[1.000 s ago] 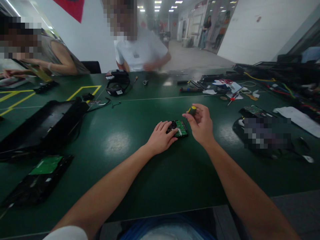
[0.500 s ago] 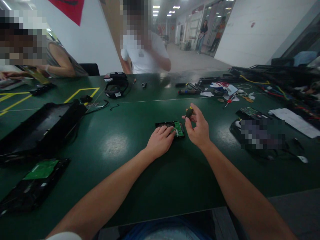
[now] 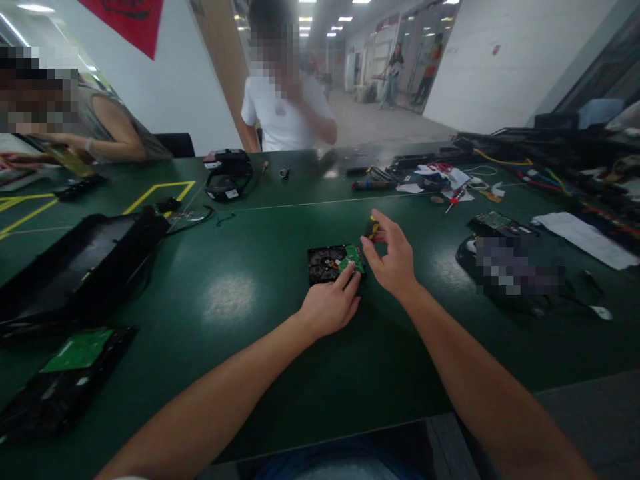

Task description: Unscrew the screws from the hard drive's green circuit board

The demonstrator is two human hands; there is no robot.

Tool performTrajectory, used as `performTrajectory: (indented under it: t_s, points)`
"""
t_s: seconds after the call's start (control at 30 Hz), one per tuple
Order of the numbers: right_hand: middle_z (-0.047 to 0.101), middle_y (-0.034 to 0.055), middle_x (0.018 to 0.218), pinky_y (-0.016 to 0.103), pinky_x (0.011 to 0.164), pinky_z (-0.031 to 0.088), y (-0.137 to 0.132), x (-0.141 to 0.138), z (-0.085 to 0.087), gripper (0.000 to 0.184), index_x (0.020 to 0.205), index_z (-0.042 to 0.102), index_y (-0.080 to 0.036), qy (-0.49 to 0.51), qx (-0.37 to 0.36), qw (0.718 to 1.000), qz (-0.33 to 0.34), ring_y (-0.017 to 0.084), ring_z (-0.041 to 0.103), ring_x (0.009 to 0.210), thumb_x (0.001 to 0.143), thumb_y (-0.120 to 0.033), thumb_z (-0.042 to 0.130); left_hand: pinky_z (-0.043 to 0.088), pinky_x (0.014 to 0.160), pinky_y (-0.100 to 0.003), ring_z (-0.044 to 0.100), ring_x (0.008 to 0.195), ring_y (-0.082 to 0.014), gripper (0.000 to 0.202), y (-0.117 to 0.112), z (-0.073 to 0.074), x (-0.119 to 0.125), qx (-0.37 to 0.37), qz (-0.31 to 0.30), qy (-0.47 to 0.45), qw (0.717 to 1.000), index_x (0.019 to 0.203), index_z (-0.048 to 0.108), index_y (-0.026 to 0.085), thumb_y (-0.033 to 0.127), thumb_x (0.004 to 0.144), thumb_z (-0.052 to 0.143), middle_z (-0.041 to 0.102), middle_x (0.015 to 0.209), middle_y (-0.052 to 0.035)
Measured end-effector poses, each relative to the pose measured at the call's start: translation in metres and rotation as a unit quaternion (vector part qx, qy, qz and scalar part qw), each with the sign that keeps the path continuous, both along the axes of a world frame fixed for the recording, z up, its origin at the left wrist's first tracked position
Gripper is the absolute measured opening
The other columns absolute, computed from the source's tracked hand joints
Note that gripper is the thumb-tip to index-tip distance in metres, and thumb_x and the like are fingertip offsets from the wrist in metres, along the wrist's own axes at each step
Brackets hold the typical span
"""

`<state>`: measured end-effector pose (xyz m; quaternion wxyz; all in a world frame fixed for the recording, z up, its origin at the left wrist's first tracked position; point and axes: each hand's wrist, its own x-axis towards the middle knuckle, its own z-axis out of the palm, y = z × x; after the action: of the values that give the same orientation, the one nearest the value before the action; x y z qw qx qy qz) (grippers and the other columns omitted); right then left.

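Observation:
A black hard drive lies on the green table, underside up, with a small green circuit board at its right end. My left hand pinches the near edge of that board with its fingertips. My right hand hovers just right of the drive, fingers curled round a black and yellow screwdriver whose tip points down towards the drive's far right corner.
A large black case and a second device with a green board lie at left. Tools, cables and papers crowd the far right. A black headset sits across the table. Two people sit opposite.
My left hand slid back off the drive's top to its near edge, uncovering the drive. My right hand lowered the screwdriver closer to the drive.

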<state>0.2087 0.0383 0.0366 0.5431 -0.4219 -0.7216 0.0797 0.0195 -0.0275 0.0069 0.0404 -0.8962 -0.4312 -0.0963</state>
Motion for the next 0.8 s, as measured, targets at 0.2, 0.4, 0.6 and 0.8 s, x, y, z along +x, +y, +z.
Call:
performTrajectory:
  t_s: [0.2,0.4,0.6,0.8]
  points:
    - [0.065,0.0085,0.134,0.057,0.101,0.061,-0.0016,0.0000,0.0013,0.059,0.157,0.047,-0.039,-0.008,0.010,1.000,0.004,0.029,0.069,0.102,0.100,-0.036,0.063,0.064,0.075,-0.045,0.077,0.103,-0.0324,0.063,0.0027,0.0001,-0.0011,-0.003,0.010,0.003,1.000,0.162,0.041,0.013,0.043,0.107,0.041,0.030,0.174,-0.0228]
    - [0.060,0.0081,0.150,0.053,0.104,0.061,-0.0022,-0.0011,0.0005,0.057,0.158,0.045,-0.037,0.004,0.007,1.000,0.014,0.027,0.073,0.108,0.102,-0.033,0.059,0.064,0.077,-0.044,0.077,0.103,-0.0314,0.064,0.0029,0.0003,-0.0010,-0.014,0.012,0.001,1.000,0.163,0.040,0.014,0.043,0.106,0.041,0.034,0.172,-0.0224]
    - [0.065,0.0066,0.143,0.054,0.104,0.061,-0.0002,-0.0011,-0.0019,0.058,0.157,0.045,-0.039,0.005,-0.004,1.000,0.014,0.029,0.073,0.106,0.102,-0.037,0.062,0.064,0.077,-0.044,0.077,0.104,-0.0319,0.063,0.0044,-0.0008,-0.0011,-0.015,0.009,-0.004,1.000,0.162,0.040,0.014,0.043,0.106,0.042,0.035,0.171,-0.0230]
    - [0.067,0.0068,0.133,0.055,0.099,0.062,0.0001,-0.0013,-0.0015,0.059,0.155,0.049,-0.041,-0.006,0.015,1.000,-0.013,0.028,0.070,0.100,0.099,-0.038,0.067,0.064,0.077,-0.046,0.077,0.104,-0.0324,0.063,0.0040,-0.0003,-0.0018,-0.015,0.008,-0.005,1.000,0.162,0.041,0.013,0.043,0.106,0.041,0.036,0.171,-0.0226]
